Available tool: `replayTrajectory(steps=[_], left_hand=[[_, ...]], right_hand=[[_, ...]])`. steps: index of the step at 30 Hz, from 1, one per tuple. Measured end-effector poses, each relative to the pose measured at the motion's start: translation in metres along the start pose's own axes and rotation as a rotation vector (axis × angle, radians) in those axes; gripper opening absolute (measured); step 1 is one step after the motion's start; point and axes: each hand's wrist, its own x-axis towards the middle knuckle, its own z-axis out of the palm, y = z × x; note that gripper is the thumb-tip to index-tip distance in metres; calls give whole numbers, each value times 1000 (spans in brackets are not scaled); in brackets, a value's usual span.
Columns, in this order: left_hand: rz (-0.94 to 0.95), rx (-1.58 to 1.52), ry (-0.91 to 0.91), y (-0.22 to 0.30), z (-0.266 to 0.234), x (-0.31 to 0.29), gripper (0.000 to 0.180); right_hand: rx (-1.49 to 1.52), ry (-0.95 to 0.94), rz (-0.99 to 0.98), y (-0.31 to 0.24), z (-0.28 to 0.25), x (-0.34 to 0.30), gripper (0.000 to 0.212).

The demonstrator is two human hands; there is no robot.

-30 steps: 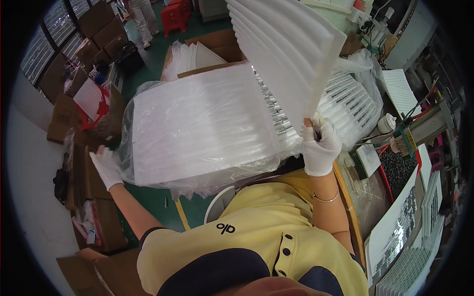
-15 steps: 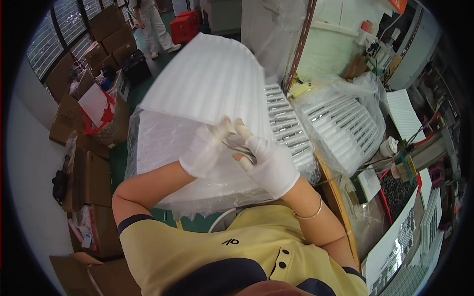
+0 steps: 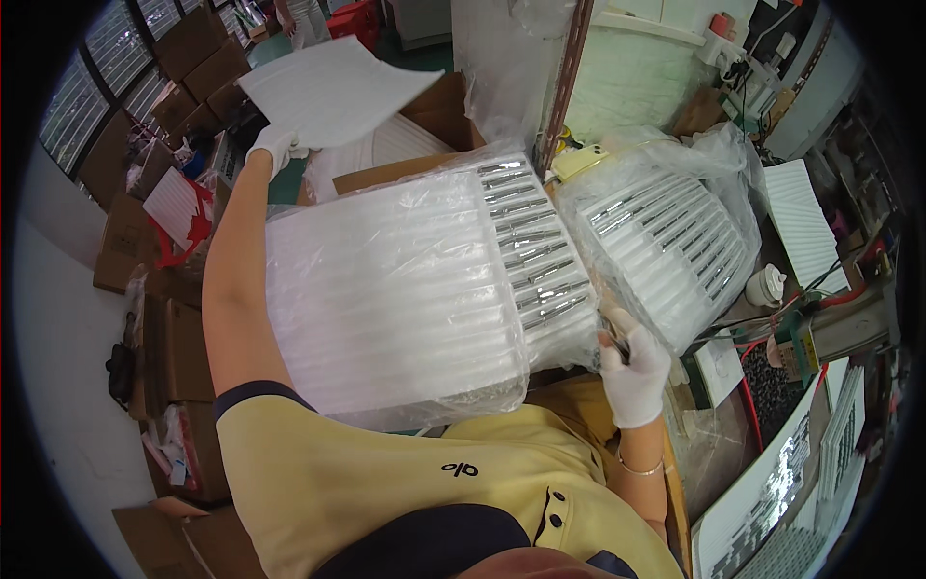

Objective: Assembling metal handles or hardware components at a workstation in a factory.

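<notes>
My gloved left hand (image 3: 280,147) reaches far out at the upper left, closed on the edge of a white foam sheet (image 3: 338,92) held up and tilted. On the right, my gloved right hand (image 3: 637,372) is curled beside the near corner of a white foam tray (image 3: 579,333) with rows of slim silver metal parts (image 3: 540,241). Something thin and dark shows between its fingers, too small to make out. Left of those rows, a broad stack of white ribbed foam (image 3: 395,289) lies under clear plastic film.
Behind the stack stands an open cardboard box (image 3: 395,172) with white foam sheets. A second bagged tray (image 3: 675,241) of silver parts lies at the right, near a white jar (image 3: 765,287) and cables. Cardboard boxes (image 3: 188,347) line the left; a person (image 3: 307,21) stands far back.
My hands have moved apart. The left has carried the foam sheet up and away to the far left, uncovering the box behind; the right has dropped to the tray's near right corner.
</notes>
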Motion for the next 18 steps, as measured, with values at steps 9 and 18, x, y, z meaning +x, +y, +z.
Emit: replayTrajectory(steps=[9, 18], left_hand=[[115, 259, -37, -18, 69, 87, 50], [186, 258, 434, 2, 54, 88, 82]], right_hand=[[-3, 122, 533, 60, -57, -62, 40], [-95, 229, 468, 65, -48, -72, 34]])
